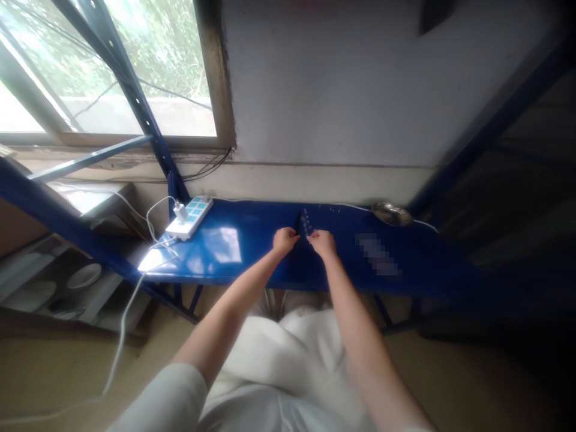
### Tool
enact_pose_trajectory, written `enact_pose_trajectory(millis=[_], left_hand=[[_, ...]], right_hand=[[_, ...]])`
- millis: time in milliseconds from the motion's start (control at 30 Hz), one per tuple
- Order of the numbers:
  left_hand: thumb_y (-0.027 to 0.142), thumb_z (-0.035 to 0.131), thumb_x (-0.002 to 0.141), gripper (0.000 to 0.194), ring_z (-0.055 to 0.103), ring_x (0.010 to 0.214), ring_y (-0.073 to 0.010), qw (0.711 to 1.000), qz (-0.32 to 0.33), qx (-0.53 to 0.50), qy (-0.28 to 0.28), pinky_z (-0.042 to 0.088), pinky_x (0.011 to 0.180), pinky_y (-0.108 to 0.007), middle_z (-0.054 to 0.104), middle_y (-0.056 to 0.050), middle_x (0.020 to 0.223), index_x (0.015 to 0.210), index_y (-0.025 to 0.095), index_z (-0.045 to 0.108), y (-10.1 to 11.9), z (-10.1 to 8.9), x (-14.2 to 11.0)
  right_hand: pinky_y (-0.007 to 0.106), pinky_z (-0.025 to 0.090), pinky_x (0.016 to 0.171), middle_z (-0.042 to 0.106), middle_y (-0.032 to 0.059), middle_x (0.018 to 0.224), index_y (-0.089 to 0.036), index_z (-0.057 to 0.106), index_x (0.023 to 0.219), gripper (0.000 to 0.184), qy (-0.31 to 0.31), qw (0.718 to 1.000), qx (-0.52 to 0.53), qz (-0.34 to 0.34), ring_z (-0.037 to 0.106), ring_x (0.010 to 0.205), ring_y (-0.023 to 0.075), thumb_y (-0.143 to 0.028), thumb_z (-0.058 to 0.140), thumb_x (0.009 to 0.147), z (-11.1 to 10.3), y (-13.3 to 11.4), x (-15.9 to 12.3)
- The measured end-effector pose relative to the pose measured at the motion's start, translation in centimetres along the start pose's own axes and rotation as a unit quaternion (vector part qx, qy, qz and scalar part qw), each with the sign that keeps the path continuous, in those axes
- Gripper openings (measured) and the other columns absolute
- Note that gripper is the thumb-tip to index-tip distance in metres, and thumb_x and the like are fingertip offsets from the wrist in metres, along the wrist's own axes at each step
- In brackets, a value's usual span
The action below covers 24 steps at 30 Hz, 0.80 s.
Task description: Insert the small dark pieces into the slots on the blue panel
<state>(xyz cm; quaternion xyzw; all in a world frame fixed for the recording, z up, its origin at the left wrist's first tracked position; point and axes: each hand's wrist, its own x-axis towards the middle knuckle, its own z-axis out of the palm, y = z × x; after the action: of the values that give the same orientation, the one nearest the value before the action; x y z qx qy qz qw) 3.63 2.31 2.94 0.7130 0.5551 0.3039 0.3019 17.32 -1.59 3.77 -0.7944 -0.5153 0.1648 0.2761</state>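
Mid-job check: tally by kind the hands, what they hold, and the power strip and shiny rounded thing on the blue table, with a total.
Hands: 2 (left hand, right hand)
Thin dark item: 1
Clear bumpy strip: 1
Power strip: 1
Shiny rounded thing: 1
Total: 6

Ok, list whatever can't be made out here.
In the head view:
Dark stick in left hand: too small to identify.
Clear strip in right hand: too small, blurred.
Pixelated patch: blocks hide what's there.
White cord: cut off by left edge.
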Motion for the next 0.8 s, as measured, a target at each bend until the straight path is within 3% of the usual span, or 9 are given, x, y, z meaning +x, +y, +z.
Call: enact_pose_trajectory(millis=[267, 500, 633, 800], left_hand=[[0.031, 0.06, 0.075, 0.015, 0.058, 0.086, -0.0196, 0.986, 0.027, 0.165, -0.003, 0.042, 0.077, -0.03, 0.066, -0.005, 0.09, 0.08, 0.019, 0.066, -0.3, 1.6, 0.4], [0.038, 0.061, 0.074, 0.026, 0.054, 0.092, -0.0213, 0.98, 0.032, 0.194, -0.005, 0.038, 0.08, -0.032, 0.062, -0.007, 0.095, 0.09, 0.017, 0.06, -0.4, 1.3, 0.0], [0.035, 0.055, 0.08, 0.032, 0.052, 0.094, -0.0202, 0.971, 0.109, 0.214, 0.015, 0.037, 0.079, -0.032, 0.059, -0.007, 0.1, 0.106, 0.017, 0.051, -0.3, 0.3, -1.0], [0.029, 0.038, 0.088, 0.04, 0.049, 0.097, -0.0208, 0.937, 0.219, 0.272, -0.003, 0.035, 0.08, -0.033, 0.054, -0.009, 0.109, 0.128, 0.021, 0.039, -0.5, -0.6, -2.1]], right_hand=[[0.024, 0.043, 0.067, 0.069, 0.0072, 0.089, -0.021, 0.067, 0.085, 0.018, -0.013, 0.998, -0.064, 0.014, 0.064, 0.085, 0.0203, -0.03, 0.057, 0.073, 1.5, 0.6, 0.2], [0.024, 0.043, 0.069, 0.069, 0.0077, 0.093, -0.021, 0.067, 0.088, 0.023, -0.029, 0.997, -0.069, -0.001, 0.063, 0.089, 0.0214, -0.033, 0.06, 0.07, 1.9, 1.5, 0.6], [0.024, 0.044, 0.07, 0.068, 0.0068, 0.094, -0.021, 0.066, 0.091, 0.025, -0.035, 0.997, -0.063, -0.007, 0.063, 0.09, 0.0207, -0.034, 0.061, 0.071, 1.7, 1.9, 0.6], [0.023, 0.044, 0.069, 0.068, 0.0067, 0.095, -0.021, 0.066, 0.092, 0.025, -0.032, 0.997, -0.071, 0.0, 0.063, 0.089, 0.0196, -0.034, 0.06, 0.072, 1.6, 1.7, 0.3]])
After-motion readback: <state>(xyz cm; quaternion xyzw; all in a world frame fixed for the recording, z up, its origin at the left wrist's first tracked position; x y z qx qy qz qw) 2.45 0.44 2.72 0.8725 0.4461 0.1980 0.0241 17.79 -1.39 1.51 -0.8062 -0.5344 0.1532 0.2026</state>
